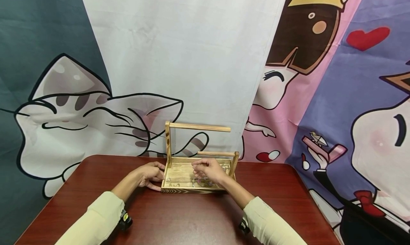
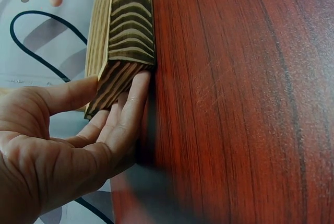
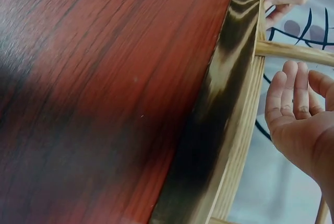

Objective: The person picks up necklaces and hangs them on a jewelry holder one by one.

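A wooden stand [image 1: 180, 190] with a shallow tray and two crossbars sits near the table's back edge. My left hand [image 1: 152, 174] grips the tray's left end; in the left wrist view its thumb is at the rim and its fingers at the lower side. Over the tray is my right hand [image 1: 208, 170], its fingers loosely bent, with nothing visible in them in the right wrist view. Beneath it lie small purplish pieces [image 1: 205, 182], partly hidden. Tiny shiny pieces [image 1: 168, 180] lie in the tray's left front corner, too small to identify.
The stand's upper bar [image 1: 200, 127] rises at the back left, with a thin line hanging below it. A lower bar [image 1: 216, 154] spans the right side. The reddish-brown table [image 1: 189, 220] meets a printed cloth backdrop [image 1: 192, 60] behind.
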A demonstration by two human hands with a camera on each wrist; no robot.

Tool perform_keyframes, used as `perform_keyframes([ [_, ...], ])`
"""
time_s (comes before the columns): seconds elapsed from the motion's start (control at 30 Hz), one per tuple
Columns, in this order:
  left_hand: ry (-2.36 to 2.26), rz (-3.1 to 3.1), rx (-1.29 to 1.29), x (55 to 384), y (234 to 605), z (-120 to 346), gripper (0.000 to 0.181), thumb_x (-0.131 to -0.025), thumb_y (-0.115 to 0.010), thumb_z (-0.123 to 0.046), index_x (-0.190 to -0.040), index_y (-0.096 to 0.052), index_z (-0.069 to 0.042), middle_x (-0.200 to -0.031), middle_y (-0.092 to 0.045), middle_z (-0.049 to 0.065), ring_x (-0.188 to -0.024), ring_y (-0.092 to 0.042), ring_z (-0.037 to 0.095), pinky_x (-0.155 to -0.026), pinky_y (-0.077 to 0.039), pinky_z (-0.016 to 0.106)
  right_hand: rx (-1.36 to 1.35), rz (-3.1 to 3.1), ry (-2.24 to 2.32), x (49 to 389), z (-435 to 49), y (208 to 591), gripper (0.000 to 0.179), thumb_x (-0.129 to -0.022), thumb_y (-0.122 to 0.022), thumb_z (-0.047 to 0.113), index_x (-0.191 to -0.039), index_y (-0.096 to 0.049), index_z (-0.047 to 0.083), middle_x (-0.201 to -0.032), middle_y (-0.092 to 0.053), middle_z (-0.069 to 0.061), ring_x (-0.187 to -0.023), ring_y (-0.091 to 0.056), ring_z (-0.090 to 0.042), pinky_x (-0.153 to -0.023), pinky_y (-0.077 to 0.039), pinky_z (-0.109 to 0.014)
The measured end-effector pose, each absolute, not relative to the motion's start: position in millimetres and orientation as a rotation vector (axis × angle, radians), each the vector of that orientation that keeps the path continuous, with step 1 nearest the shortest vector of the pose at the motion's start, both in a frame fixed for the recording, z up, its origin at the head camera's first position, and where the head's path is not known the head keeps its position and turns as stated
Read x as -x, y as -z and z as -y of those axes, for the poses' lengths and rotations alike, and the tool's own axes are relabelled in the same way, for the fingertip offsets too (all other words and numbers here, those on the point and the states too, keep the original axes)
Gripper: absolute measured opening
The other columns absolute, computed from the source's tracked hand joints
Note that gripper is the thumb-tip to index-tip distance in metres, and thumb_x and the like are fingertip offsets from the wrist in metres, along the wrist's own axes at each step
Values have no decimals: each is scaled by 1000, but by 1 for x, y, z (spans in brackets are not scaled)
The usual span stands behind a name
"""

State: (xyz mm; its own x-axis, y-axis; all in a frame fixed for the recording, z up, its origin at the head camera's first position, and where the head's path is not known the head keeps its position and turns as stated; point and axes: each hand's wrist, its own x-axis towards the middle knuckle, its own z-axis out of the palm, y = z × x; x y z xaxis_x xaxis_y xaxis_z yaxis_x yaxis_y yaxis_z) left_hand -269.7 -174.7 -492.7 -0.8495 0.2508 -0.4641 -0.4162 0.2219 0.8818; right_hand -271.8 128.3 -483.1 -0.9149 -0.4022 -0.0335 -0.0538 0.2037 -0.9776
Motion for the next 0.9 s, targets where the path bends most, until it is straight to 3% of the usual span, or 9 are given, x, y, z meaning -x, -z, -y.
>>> perform_keyframes([
  [0.1, -1673, -1984, 167, 270, 494, 176, 56, -94, -61, 12, -146, -41, 4, -124, -70, 22, -102, -74, 25, -86, -73, 54, 413, -2252, 1729, 272, -131, 487, 32, -107, -73, 11, -131, -76, -10, -104, -79, -31, -73, -70, -11, -76, -72, -37],
  [0.27, -1663, -1987, 167, 270, 493, 176, 58, -93, -61, 12, -147, -40, 4, -126, -68, 22, -101, -73, 24, -86, -73, 55, 394, -2306, 1659, 275, -137, 494, 37, -104, -77, 15, -131, -75, -11, -80, -72, -8, -62, -57, -10, -59, -53, -22],
  [0.4, -1664, -1988, 168, 271, 493, 175, 58, -93, -61, 13, -146, -41, 4, -126, -67, 21, -99, -73, 23, -86, -73, 55, 434, -2370, 1583, 278, -140, 499, 32, -102, -79, 14, -125, -79, -9, -72, -71, -11, -58, -57, -10, -54, -47, -20],
  [0.53, -1662, -1992, 175, 271, 494, 175, 56, -94, -61, 13, -146, -42, 4, -124, -67, 21, -100, -73, 24, -84, -73, 54, 495, -2468, 1449, 279, -141, 502, 30, -100, -81, 16, -122, -82, -5, -87, -81, -19, -67, -67, -10, -58, -49, -18],
  [0.63, -1664, -1995, 172, 271, 496, 175, 55, -94, -60, 13, -146, -42, 4, -124, -66, 21, -101, -72, 25, -84, -73, 53, 531, -2506, 1349, 280, -142, 503, 32, -98, -81, 17, -122, -82, -4, -99, -85, -17, -78, -71, -9, -67, -54, -18],
  [0.9, -1668, -1999, 162, 272, 495, 175, 56, -94, -60, 12, -146, -41, 5, -125, -66, 22, -101, -72, 24, -85, -73, 54, 546, -2523, 1182, 283, -143, 505, 28, -97, -81, 13, -120, -82, -3, -97, -84, -8, -81, -65, -6, -76, -55, -19],
])
